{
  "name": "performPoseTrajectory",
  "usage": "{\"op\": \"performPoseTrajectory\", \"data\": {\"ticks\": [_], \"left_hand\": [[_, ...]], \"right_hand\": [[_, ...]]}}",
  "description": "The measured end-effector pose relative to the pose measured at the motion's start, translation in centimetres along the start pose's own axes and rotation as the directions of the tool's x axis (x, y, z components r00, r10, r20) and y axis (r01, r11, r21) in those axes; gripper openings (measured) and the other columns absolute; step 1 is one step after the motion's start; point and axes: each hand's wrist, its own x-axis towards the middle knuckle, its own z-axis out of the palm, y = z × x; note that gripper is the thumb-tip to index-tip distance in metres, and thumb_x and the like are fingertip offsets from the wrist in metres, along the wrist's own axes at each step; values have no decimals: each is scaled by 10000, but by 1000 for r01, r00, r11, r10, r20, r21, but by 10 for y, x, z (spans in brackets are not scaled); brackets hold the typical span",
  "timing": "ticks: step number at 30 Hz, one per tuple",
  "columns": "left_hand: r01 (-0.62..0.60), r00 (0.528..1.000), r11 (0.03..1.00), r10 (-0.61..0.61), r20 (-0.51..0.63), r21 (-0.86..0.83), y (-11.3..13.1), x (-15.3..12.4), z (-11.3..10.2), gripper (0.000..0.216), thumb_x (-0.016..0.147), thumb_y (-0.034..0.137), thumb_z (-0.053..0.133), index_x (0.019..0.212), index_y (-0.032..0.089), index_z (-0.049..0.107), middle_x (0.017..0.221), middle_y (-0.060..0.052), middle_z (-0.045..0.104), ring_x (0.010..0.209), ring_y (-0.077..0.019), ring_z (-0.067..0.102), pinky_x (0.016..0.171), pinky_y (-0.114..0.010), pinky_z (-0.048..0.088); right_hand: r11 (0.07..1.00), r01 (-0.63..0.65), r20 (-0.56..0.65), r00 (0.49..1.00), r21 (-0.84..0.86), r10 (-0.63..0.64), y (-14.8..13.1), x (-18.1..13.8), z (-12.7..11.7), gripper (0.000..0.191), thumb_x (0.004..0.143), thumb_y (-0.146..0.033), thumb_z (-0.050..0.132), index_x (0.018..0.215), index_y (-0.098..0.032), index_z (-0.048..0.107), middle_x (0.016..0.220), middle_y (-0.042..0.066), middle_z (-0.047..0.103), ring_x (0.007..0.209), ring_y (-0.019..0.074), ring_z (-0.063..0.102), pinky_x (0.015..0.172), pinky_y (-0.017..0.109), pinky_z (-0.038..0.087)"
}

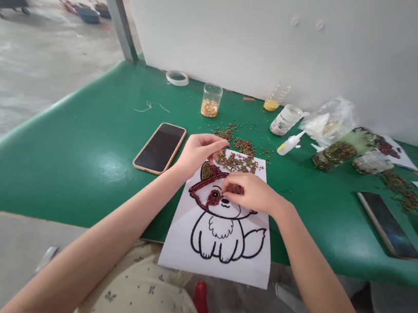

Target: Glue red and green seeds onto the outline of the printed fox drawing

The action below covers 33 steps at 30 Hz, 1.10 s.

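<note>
A white sheet with a black outline drawing of a fox-like animal [220,236] lies before me, its lower end past the table edge. Red and green beans cover an ear, the brow and one eye patch. My right hand [249,190] is over the animal's face, thumb and fingertips pinched beside the nose; whatever they hold is too small to see. At the sheet's upper left corner, my left hand [204,150] has its fingertips pressed together close to loose beans [241,163]. Whether anything is between those fingers is hidden.
Left of the sheet lies a phone [160,148], and another phone [388,224] is at right. Behind stand a cup of corn kernels [211,101], a white glue bottle [290,143], a tilted jar of green beans [344,149] and a tape roll [177,78]. A white wall [249,32] backs the table.
</note>
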Motion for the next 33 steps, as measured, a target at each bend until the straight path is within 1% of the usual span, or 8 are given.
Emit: {"op": "performPoseTrajectory", "data": {"ticks": [5, 10, 15, 19, 23, 33], "left_hand": [[4, 1000, 1000, -4, 1, 3, 1, 0, 0, 212, 739, 344, 693, 759, 134, 708, 588, -9, 594, 466, -45, 481, 423, -178, 379], [3, 1000, 1000, -3, 1, 1, 1, 0, 1, 204, 736, 337, 696, 753, 134, 707, 582, -8, 590, 467, -46, 480, 420, -179, 376], [-6, 1000, 1000, 6, 10, -6, 0, 0, 0, 207, 739, 342, 695, 756, 136, 710, 587, -9, 587, 468, -48, 482, 418, -179, 375], [-6, 1000, 1000, 6, 11, -8, -1, 0, 0, 197, 746, 331, 688, 759, 135, 710, 592, -10, 585, 469, -47, 484, 418, -176, 375], [-8, 1000, 1000, 8, 13, -12, -1, 1, 0, 199, 744, 331, 690, 758, 133, 707, 592, -8, 582, 467, -45, 482, 420, -175, 375], [1, 1000, 1000, -1, 14, -3, 2, 0, 2, 207, 734, 340, 700, 755, 134, 698, 592, -10, 587, 474, -46, 485, 428, -175, 376]], "right_hand": [[1000, 17, -6, 1000, 6, -17, 1, 0, 1, 66, 785, -148, 618, 828, -191, 643, 789, -8, 605, 664, 93, 531, 639, 234, 399], [999, 41, -7, 999, -3, -42, 3, 0, 2, 102, 787, -135, 601, 837, -206, 654, 859, -1, 624, 713, 104, 549, 674, 245, 411], [999, 42, -3, 999, -10, -42, 4, 0, 2, 126, 785, -117, 592, 828, -212, 662, 878, -2, 639, 718, 106, 550, 694, 253, 406], [999, 48, 14, 999, -4, -48, 5, 1, 2, 138, 807, -113, 591, 838, -219, 674, 903, 1, 646, 759, 115, 568, 718, 259, 413], [996, 86, 16, 996, -4, -86, 6, 1, 2, 154, 840, -105, 570, 841, -215, 677, 929, 7, 651, 820, 125, 586, 756, 267, 419], [992, 104, 10, 995, -64, -104, 2, 1, 3, 157, 858, -95, 548, 831, -201, 660, 896, 9, 642, 788, 126, 577, 727, 264, 418]]}}
